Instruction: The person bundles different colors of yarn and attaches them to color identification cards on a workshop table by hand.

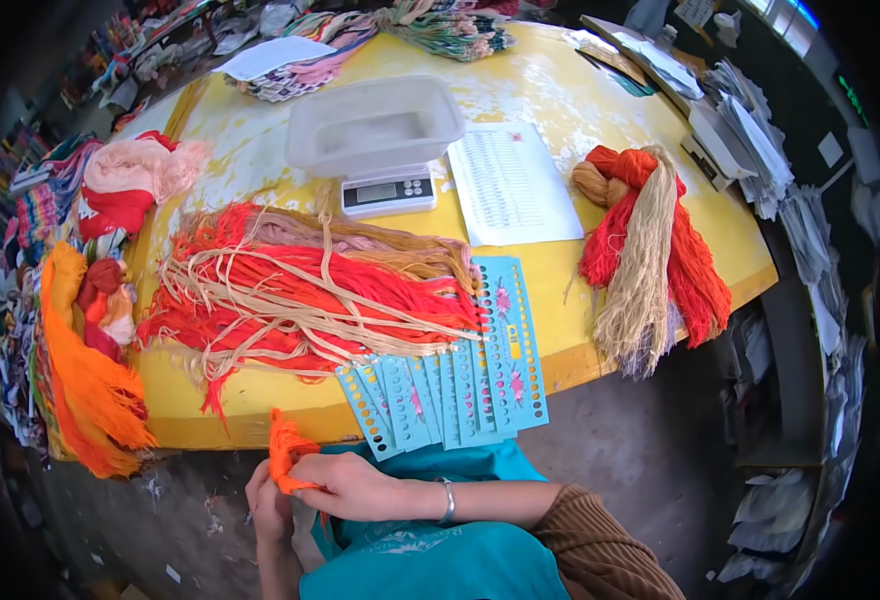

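Note:
My right hand [350,485], with a bangle at its wrist, is closed around a bundle of orange thread [285,455] just off the table's front edge. My left hand [270,500] is beside it, against the lower left of the bundle; its fingers are partly hidden. Beyond my hands, blue perforated cards [505,350] lie fanned out on the yellow table [560,300]. Red, beige, brown and mauve threads [310,300] run from the cards toward the left. The ends of the threads lie loose and overlap one another.
A clear plastic tub [375,125] sits on a digital scale [388,193]. Right of it lie a printed sheet [513,185] and red and beige skeins [640,250]. Orange skeins [90,370] and pink yarn [145,175] are at left. Papers [750,130] line the right side.

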`<move>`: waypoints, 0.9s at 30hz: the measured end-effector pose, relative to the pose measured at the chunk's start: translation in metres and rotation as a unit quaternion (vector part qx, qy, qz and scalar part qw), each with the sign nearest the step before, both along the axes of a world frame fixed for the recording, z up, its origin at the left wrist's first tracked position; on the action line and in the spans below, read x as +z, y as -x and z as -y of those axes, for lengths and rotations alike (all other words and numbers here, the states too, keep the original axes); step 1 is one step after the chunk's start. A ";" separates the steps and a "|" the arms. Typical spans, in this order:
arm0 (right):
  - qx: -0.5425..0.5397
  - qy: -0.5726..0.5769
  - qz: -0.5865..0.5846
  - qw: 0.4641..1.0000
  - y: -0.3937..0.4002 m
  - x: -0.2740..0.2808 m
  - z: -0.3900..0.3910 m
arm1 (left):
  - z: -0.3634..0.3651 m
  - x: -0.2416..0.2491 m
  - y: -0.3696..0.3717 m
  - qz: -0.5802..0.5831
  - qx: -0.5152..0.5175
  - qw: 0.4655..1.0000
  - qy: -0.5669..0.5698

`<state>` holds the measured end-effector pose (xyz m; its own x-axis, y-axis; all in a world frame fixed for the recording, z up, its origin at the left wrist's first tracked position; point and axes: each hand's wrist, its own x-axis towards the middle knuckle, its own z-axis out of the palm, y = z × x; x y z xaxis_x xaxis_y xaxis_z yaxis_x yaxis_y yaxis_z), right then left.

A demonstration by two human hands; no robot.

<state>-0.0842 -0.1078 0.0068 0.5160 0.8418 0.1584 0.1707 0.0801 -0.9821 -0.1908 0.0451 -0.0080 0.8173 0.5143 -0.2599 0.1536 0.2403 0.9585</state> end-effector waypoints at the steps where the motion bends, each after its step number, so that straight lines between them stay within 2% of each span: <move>1: -0.002 -0.001 0.000 1.000 -0.001 0.001 0.001 | 0.002 0.000 -0.003 0.020 -0.019 1.000 -0.012; 3: -0.004 -0.020 -0.016 1.000 -0.005 0.002 0.002 | -0.001 -0.002 -0.007 0.041 -0.039 0.998 -0.025; 5: -0.010 -0.021 -0.017 1.000 -0.008 0.003 0.003 | -0.009 -0.008 -0.005 0.012 -0.069 0.992 -0.108; 10: -0.024 -0.022 -0.017 0.999 -0.013 0.000 0.003 | -0.008 0.003 -0.015 0.001 -0.065 0.980 -0.189; 12: -0.025 0.003 -0.128 0.992 -0.017 0.009 0.004 | -0.006 0.006 -0.018 -0.006 -0.059 0.974 -0.219; 14: -0.017 0.030 -0.120 0.992 -0.020 0.008 0.002 | -0.006 0.008 -0.021 -0.031 -0.037 0.931 -0.361; 15: -0.010 0.059 -0.112 0.992 -0.021 0.007 0.001 | -0.004 0.010 -0.024 -0.031 -0.037 0.931 -0.362; 17: -0.025 0.066 -0.111 0.991 -0.023 0.010 0.001 | 0.001 0.014 -0.032 0.014 -0.046 0.879 -0.474; 18: -0.039 0.074 -0.110 0.990 -0.024 0.011 0.001 | 0.002 0.014 -0.037 0.014 -0.046 0.879 -0.475; 20: -0.064 0.058 -0.128 0.988 -0.021 -0.009 -0.006 | 0.002 0.013 -0.047 0.034 -0.037 0.832 -0.553; 21: -0.090 0.043 -0.145 0.984 -0.021 -0.014 -0.010 | 0.001 0.009 -0.051 0.034 -0.037 0.832 -0.553; 22: -0.075 0.017 -0.248 0.966 -0.021 -0.019 -0.012 | -0.001 0.003 -0.054 0.019 -0.032 0.847 -0.530; 23: -0.076 0.016 -0.248 0.966 -0.023 -0.023 -0.012 | -0.003 -0.003 -0.058 0.004 -0.027 0.861 -0.508; 24: -0.049 0.019 -0.345 0.937 -0.027 -0.025 -0.011 | -0.003 -0.010 -0.061 -0.026 -0.030 0.891 -0.453; 25: -0.021 0.022 -0.437 0.899 -0.030 -0.027 -0.011 | -0.004 -0.020 -0.062 -0.025 -0.032 0.890 -0.453; 27: -0.031 0.010 -0.454 0.890 -0.030 -0.029 -0.012 | -0.006 -0.040 -0.063 -0.028 -0.017 0.905 -0.425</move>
<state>-0.0546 -0.0960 -0.0219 0.4683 0.8055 -0.3631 -0.6916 0.0785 -0.7180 -0.1280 0.0510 -0.0481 0.8342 0.5227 0.1756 0.2015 -0.5854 0.7853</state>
